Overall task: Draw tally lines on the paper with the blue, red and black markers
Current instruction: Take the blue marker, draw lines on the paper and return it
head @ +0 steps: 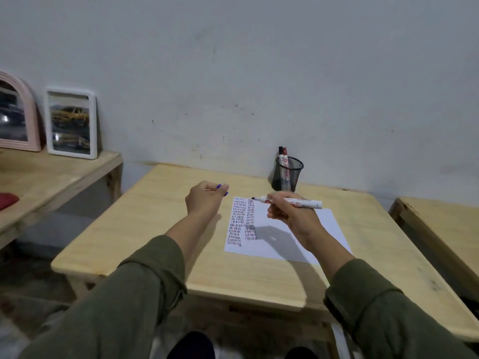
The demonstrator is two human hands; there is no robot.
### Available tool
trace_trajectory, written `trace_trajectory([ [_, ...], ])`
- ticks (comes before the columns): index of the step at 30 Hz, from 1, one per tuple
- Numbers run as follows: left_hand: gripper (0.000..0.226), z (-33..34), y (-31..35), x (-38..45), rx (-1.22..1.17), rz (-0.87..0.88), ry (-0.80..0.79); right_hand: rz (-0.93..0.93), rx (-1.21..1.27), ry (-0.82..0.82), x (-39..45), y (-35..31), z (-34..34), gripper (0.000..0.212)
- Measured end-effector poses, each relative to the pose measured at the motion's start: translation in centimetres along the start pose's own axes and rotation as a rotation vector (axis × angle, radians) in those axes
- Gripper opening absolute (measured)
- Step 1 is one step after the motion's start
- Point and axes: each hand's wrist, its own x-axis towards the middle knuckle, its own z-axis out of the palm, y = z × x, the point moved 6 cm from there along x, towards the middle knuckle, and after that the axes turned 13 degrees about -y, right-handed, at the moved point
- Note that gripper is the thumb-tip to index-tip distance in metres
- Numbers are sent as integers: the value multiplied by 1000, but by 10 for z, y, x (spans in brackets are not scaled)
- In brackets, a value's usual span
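Note:
A white paper (320, 229) lies on the wooden table (145, 229), with columns of short blue, red and black tally lines on its left part. Held above the paper, my right hand (293, 216) grips an uncapped white marker (303, 202) with its dark tip pointing left, over the top of the tally columns. My left hand (204, 200) hovers left of the paper, its fingers closed around a small blue piece (219, 187) that looks like the marker's cap. A black marker (280, 151) and a red marker (285, 155) stand in a black mesh cup (291, 174).
The mesh cup stands at the table's far edge by the grey wall. A second wooden table (440, 229) is on the right. A lower bench (51, 177) on the left carries a white picture frame (72, 123) and a pink arched mirror (15, 115).

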Motion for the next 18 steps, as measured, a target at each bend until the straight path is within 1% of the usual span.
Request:
trace_trajectory([
  [3,10,6,-23,-11,205,75,-54,27,-5,55,-10,18,1,12],
  [4,9,8,-34,-12,245,74,-51,35,-23,60,-13,22,3,13],
  [7,15,14,-57,-16,376,53,-63,63,-92,53,-22,32,8,11],
  [10,10,19,-63,-21,528,91,-79,101,-154,56,-31,42,12,7],
  [13,14,17,-67,-20,542,111,-70,129,-179,97,-37,52,13,12],
  [15,15,16,-69,-19,513,123,-78,139,-182,122,-38,57,12,9],
  [18,26,17,-69,-18,507,137,-89,184,-196,164,-38,66,10,8],
])
